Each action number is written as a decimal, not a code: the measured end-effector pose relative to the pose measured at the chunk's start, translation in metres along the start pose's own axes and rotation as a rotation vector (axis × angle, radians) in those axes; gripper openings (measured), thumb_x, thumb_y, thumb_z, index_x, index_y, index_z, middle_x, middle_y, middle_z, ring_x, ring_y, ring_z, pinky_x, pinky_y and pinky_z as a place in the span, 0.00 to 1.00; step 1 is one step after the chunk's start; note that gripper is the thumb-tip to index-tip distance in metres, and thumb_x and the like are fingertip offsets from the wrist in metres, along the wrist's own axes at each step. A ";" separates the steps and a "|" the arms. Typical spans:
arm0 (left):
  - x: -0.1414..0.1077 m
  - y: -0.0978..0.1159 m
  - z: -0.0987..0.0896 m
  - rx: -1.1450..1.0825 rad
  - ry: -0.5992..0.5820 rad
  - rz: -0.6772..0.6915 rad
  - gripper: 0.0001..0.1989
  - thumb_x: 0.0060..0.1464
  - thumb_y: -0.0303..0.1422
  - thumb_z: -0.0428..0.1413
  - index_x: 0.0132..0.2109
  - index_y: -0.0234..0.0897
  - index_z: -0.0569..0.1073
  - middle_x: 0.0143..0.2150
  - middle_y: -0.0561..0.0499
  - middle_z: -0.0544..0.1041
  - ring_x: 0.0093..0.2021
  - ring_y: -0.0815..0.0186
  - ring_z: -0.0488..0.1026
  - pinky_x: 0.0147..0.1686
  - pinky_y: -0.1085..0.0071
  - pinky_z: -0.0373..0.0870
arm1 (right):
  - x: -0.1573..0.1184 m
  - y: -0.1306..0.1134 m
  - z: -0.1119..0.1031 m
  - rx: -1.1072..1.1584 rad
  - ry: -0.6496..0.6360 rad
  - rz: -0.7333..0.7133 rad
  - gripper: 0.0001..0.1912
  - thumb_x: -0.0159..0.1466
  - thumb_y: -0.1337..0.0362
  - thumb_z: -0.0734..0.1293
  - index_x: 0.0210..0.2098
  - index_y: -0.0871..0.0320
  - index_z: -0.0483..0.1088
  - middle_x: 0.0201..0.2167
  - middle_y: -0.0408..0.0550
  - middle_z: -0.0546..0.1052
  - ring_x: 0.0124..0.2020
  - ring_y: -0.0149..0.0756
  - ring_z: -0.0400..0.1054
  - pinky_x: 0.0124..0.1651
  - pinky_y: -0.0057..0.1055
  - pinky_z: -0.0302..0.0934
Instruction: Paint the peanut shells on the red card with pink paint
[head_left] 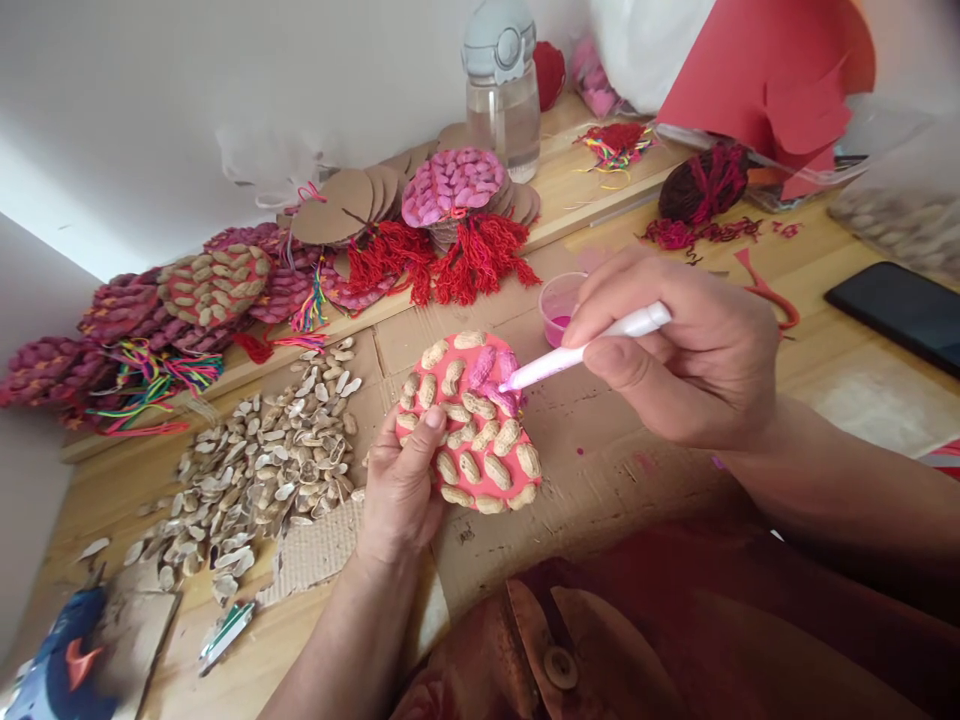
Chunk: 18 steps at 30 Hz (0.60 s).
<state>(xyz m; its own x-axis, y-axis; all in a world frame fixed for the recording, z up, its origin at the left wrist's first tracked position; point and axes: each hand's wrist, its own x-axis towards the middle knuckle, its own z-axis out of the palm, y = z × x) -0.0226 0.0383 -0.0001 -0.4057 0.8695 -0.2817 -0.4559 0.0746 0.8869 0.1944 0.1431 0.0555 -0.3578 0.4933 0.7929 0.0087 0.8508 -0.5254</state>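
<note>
My left hand [405,485] holds a round red disc [480,462] by its left edge, thumb on top. Rows of peanut shells are stuck on the disc, mostly bare tan, with several near the top right coloured pink. In my right hand [682,350] is a white paintbrush [592,345], pinched between thumb and fingers. Its pink tip touches the pink shells. Behind my right fingers stands a small clear cup [551,305] with pink paint, partly hidden by the hand.
Loose peanut shells [262,460] lie heaped on the left. Finished-looking pink discs with tassels [454,190] and cardboard rounds [337,205] line the back, beside a water bottle [502,100]. A glue gun [67,650] is front left; a phone [900,310], scissors [772,295] and yarn [705,185] are right.
</note>
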 end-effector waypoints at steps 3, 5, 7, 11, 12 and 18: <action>0.001 -0.002 -0.002 0.007 0.009 0.013 0.21 0.43 0.42 0.78 0.42 0.40 0.83 0.41 0.50 0.88 0.34 0.61 0.86 0.41 0.67 0.84 | -0.001 0.000 0.000 -0.007 -0.010 -0.001 0.01 0.68 0.65 0.71 0.38 0.55 0.75 0.31 0.43 0.79 0.35 0.38 0.71 0.45 0.44 0.67; 0.002 -0.003 -0.002 0.007 0.014 0.021 0.21 0.43 0.42 0.78 0.42 0.40 0.83 0.40 0.50 0.88 0.34 0.62 0.85 0.40 0.68 0.84 | 0.000 -0.001 0.000 -0.030 -0.011 -0.001 0.01 0.68 0.65 0.70 0.38 0.53 0.75 0.31 0.43 0.79 0.35 0.37 0.71 0.42 0.42 0.65; 0.002 -0.003 -0.003 0.005 0.024 0.036 0.21 0.43 0.42 0.78 0.41 0.40 0.82 0.39 0.51 0.88 0.33 0.63 0.85 0.39 0.69 0.84 | 0.000 -0.003 -0.001 -0.057 -0.009 -0.026 0.01 0.68 0.65 0.71 0.38 0.53 0.74 0.31 0.42 0.79 0.35 0.37 0.71 0.40 0.41 0.64; 0.001 -0.001 -0.002 0.019 0.022 0.055 0.19 0.46 0.41 0.77 0.41 0.40 0.82 0.37 0.52 0.87 0.32 0.65 0.84 0.40 0.68 0.83 | 0.000 -0.007 -0.002 -0.137 -0.041 -0.056 0.03 0.70 0.62 0.71 0.37 0.51 0.74 0.30 0.42 0.80 0.37 0.39 0.73 0.42 0.41 0.66; 0.000 -0.001 -0.001 0.022 0.015 0.054 0.18 0.46 0.40 0.77 0.41 0.41 0.82 0.38 0.52 0.87 0.32 0.64 0.84 0.41 0.68 0.84 | 0.000 -0.008 -0.002 -0.168 -0.057 -0.053 0.04 0.70 0.61 0.70 0.37 0.50 0.74 0.31 0.42 0.80 0.37 0.39 0.73 0.43 0.41 0.67; -0.003 0.000 0.003 0.060 0.034 0.103 0.20 0.46 0.41 0.77 0.44 0.42 0.82 0.40 0.51 0.88 0.35 0.62 0.85 0.40 0.67 0.83 | -0.001 -0.011 -0.004 -0.212 -0.098 -0.038 0.03 0.70 0.62 0.70 0.38 0.51 0.74 0.30 0.42 0.80 0.38 0.40 0.72 0.42 0.43 0.67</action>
<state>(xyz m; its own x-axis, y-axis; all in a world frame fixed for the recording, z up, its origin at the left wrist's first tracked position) -0.0194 0.0372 0.0019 -0.4748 0.8573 -0.1991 -0.3629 0.0153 0.9317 0.1981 0.1345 0.0615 -0.4503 0.4487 0.7719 0.1856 0.8927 -0.4107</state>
